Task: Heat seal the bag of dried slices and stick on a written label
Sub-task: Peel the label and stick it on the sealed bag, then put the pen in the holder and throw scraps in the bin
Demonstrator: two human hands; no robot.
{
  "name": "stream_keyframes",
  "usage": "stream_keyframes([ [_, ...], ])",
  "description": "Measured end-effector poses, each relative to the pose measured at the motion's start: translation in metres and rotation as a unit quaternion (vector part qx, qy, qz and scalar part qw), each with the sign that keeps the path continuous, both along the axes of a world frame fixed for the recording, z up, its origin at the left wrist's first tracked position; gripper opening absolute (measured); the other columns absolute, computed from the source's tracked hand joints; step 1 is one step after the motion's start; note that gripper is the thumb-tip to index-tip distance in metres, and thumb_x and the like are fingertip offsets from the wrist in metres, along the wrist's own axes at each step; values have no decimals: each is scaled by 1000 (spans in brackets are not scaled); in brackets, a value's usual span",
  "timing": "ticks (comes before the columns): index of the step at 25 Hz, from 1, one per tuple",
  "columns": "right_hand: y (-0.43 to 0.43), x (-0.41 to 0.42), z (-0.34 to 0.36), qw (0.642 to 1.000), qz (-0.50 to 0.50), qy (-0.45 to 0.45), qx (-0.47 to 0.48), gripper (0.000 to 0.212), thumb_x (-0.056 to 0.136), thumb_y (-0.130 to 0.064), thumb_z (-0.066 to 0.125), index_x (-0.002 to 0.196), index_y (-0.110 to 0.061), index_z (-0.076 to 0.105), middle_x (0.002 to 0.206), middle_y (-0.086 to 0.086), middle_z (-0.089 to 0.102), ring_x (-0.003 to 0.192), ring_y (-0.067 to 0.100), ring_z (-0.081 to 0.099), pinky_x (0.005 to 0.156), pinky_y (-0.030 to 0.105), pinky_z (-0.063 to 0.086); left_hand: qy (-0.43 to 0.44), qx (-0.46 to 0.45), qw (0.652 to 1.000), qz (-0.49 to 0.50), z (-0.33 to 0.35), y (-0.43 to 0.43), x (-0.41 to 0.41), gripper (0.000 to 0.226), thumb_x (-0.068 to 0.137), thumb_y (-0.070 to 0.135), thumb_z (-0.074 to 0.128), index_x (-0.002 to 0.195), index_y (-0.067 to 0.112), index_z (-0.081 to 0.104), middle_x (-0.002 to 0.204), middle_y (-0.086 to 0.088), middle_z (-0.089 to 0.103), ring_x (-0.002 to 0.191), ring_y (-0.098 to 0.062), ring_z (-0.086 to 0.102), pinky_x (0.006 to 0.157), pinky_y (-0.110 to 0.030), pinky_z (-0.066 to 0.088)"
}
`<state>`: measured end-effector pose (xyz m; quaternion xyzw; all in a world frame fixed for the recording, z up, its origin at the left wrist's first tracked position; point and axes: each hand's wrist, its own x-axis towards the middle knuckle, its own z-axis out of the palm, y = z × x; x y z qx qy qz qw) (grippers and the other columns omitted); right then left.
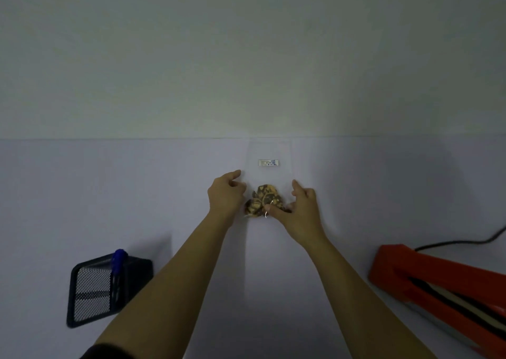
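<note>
Table (109,194) first: the clear bag (269,150) lies flat, far centre. Left hand (223,197) curls at its left edge, grip unclear. Right hand (301,208) pinches the right edge, thumb on the slices (262,197) between both hands. Label (269,163) stuck just beyond.

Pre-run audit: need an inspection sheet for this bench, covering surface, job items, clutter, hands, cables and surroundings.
Surface: white table, dimly lit.
Job's things: clear bag lying flat; written label already on it; dried slices bunched at its near end; red heat sealer at right.
Clutter: black mesh pen holder at left, blue pen in it.
Hands: left hand at the bag's left edge; right hand at its right edge, thumb over the slices; grip unclear for both.
Cables: black cable runs from the sealer off the right.
Surroundings: plain wall behind the table.
</note>
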<state>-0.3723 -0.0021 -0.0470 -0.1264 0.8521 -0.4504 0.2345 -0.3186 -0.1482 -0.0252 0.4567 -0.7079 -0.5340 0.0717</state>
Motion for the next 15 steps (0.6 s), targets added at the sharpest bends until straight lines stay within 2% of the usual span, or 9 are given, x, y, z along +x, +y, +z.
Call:
stream_keyframes([
  [4,-8,-11,-6,1000,4,14,5,92,71,-29,79,143,-7,26,127,10,33,93,21,53,87,28,45,-16,-29,999,-14,-6,-7,-10,42,87,3,54,129,11,55,85,-3,59,82,-19,57,86,-29,49],
  [7,-7,-12,-7,999,23,23,32,95,71,-39,77,144,-10,24,133,10,34,117,26,46,98,38,43,-28,-45,998,-30,-4,-10,-10,44,87,6,56,131,9,52,88,-6,61,91,-23,61,90,-28,46],
  [10,-3,-8,5,990,56,64,110,96,72,-53,70,145,-13,22,142,12,30,131,30,30,104,44,36,-60,-70,993,-67,11,-7,2,52,88,18,60,136,6,44,110,-12,64,109,-25,57,93,-26,39],
  [12,-1,6,18,974,56,154,158,84,77,-54,64,141,-12,30,139,14,36,126,32,33,98,45,38,-54,-105,991,-67,32,0,21,56,88,19,60,138,4,41,123,-14,59,111,-25,56,89,-24,39],
  [15,-3,46,25,954,72,271,109,52,86,-37,60,128,-9,48,124,15,51,110,33,46,87,46,47,-7,-197,979,-52,70,7,63,51,89,15,58,136,4,43,123,-14,57,108,-24,57,86,-23,40],
])
